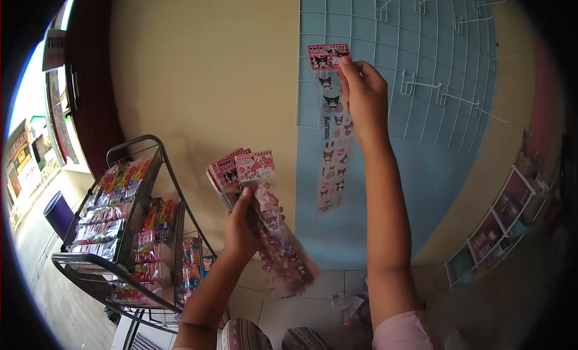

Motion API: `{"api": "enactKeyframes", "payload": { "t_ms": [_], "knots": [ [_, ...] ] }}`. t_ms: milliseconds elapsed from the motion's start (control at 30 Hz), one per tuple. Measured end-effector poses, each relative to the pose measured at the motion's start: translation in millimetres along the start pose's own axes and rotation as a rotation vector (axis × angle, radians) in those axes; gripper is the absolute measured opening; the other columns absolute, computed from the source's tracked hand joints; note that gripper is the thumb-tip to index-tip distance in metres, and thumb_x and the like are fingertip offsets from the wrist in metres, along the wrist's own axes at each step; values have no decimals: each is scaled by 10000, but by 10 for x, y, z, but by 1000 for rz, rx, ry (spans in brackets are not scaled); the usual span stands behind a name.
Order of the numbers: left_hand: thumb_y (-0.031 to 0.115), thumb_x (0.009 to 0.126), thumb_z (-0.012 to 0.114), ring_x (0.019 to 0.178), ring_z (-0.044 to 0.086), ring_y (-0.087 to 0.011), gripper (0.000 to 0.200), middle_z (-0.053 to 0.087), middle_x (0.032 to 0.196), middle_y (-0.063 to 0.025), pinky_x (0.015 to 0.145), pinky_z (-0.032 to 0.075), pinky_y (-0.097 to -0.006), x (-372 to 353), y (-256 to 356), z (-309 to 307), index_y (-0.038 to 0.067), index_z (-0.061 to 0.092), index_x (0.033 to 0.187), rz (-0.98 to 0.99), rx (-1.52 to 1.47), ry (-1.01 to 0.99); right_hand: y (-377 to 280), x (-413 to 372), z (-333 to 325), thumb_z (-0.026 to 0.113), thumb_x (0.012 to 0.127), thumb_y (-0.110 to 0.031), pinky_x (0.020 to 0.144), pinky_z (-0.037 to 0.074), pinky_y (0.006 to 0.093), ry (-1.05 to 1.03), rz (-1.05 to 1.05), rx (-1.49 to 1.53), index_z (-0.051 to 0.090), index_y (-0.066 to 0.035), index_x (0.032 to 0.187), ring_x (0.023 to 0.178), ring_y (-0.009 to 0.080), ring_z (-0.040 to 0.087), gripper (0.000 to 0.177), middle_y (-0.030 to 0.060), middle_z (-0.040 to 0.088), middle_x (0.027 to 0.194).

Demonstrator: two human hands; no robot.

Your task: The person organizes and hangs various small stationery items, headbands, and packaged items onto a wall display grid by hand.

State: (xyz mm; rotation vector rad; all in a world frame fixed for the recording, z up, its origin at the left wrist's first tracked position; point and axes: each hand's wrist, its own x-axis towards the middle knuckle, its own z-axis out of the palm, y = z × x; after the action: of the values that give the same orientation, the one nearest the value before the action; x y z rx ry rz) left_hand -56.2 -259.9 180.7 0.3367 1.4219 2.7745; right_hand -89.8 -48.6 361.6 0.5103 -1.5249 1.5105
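Observation:
My right hand [366, 97] is raised in front of the wire grid panel [337, 25], pinching the card top of a long clear sticker pack [331, 139] printed with small dark characters and the word "Kuromi". The pack hangs straight down from its pink header card. Lower and to the left, my left hand [241, 229] grips a fanned stack of similar sticker packs [283, 253], thumb across the front. Pink and white header cards show at the top of that stack, and its clear lower ends hang toward the floor.
Metal hooks [421, 85] stick out from the grid on the right. A dark wire rack [162, 163] of packaged goods stands at left, near a purple cylinder [58, 213]. A white-framed shelf [494, 214] is at lower right. Plastic-wrapped items [355, 305] lie on the tiled floor.

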Motion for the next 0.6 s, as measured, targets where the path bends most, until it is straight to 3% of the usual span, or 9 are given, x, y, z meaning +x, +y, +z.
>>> {"api": "enactKeyframes", "payload": {
  "t_ms": [33,133,167,433,600],
  "knots": [
    [349,912,517,745,644,-199,354,639,881,-78,646,535,-329,62,58,11,48,564,1091,20,-98,-44,33,56,66,608,890,-311,465,317,226,-1,13,-8,564,-29,725,480,45,399,330,-24,484,548],
    [313,893,561,526,595,-112,339,641,790,-53,364,393,-205,25,223,361,41,556,1095,58,-118,111,185,106,5,615,883,-306,468,322,233,-4,57,-22,571,-23,721,478,55,404,329,-22,480,531],
    [325,922,504,772,646,-198,356,642,935,-88,677,538,-326,123,239,140,39,555,1128,37,-32,-26,202,109,38,617,882,-305,468,323,234,-2,65,-7,570,-22,720,475,57,404,329,-20,479,527],
    [332,930,479,690,646,-232,367,639,826,-126,633,542,-352,416,504,390,-9,559,1039,44,-114,-9,151,55,56,607,888,-282,450,322,231,77,97,-55,525,-30,683,473,45,405,336,-2,494,546],
    [345,927,475,632,631,-228,353,624,753,-121,600,527,-341,662,493,507,10,561,1003,16,-105,-33,174,39,-43,605,895,-245,444,318,202,-12,178,190,512,-60,701,473,31,388,283,-11,513,616]
  ]
}}
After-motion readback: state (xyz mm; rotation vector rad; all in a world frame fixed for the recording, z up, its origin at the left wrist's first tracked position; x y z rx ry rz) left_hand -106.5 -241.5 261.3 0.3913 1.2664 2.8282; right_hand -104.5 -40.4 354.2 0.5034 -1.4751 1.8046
